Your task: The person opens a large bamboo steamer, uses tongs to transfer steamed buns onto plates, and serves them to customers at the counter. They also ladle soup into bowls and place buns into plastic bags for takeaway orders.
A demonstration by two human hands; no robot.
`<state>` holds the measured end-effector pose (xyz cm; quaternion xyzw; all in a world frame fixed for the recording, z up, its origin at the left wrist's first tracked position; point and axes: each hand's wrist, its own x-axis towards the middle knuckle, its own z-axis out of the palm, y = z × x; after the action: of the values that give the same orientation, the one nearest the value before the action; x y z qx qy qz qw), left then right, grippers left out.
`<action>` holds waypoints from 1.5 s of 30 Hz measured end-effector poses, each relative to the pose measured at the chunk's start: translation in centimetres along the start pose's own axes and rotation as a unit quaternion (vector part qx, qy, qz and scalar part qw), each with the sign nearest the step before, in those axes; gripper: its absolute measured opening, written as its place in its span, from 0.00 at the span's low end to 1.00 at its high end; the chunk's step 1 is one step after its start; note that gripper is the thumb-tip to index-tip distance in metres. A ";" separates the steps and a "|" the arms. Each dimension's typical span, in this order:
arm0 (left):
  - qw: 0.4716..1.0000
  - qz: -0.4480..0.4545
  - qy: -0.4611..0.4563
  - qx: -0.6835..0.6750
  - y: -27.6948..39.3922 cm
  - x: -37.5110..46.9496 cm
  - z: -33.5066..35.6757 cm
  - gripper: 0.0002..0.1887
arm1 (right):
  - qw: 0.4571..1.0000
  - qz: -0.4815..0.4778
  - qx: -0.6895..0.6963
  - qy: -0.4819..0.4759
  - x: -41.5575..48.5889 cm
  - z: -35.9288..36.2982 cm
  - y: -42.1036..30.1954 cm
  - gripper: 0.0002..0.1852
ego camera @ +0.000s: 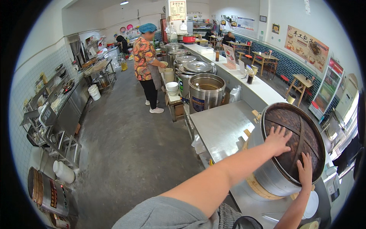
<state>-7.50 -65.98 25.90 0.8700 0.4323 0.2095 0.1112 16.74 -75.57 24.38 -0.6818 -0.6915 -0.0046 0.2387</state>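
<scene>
My left hand [278, 141] lies palm down, fingers spread, on the dark woven lid [281, 118] of a large round steamer. My right hand [305, 169] is over the near part of the same lid, its fingers apart. Dark crossing bands run over the lid, which sits inside a metal rim. Below it is the steamer's metal wall [266, 177], with a pale wooden or bamboo band [257, 187] lower down. Neither hand grips anything. The steamer stands on a stainless steel table [223, 134].
Large steel pots, one uncovered stock pot [207, 86] among them, line the white counter [257, 88]. A person in a blue cap [144, 57] stands beside them holding a bowl. White plates [311, 204] lie near my right forearm. Left stands a steel worktop [67, 100].
</scene>
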 end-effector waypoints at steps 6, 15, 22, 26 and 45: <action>0.999 0.002 -0.042 -0.007 0.1 -0.4 -0.7 0.44 | 0.997 0.049 -0.058 0.017 0.7 0.7 1.8 0.30; 0.999 -0.007 -0.045 0.010 0.2 0.0 -0.1 0.44 | 0.992 0.084 -0.098 -0.005 1.1 0.8 2.4 0.31; 0.998 -0.030 -0.050 0.033 0.7 0.2 0.0 0.44 | 0.993 0.077 -0.094 -0.011 1.1 0.8 2.3 0.31; 0.997 -0.037 -0.053 0.046 0.9 0.3 0.1 0.43 | 0.989 0.096 -0.108 -0.023 1.2 0.6 1.8 0.32; 0.996 0.016 0.072 0.041 1.3 -0.6 0.3 0.35 | 0.995 0.059 -0.069 0.043 -0.4 -1.0 -1.3 0.31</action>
<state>-6.76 -67.21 26.02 0.8632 0.4335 0.2553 0.0412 15.81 -76.36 25.54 -0.7353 -0.6373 -0.0680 0.2204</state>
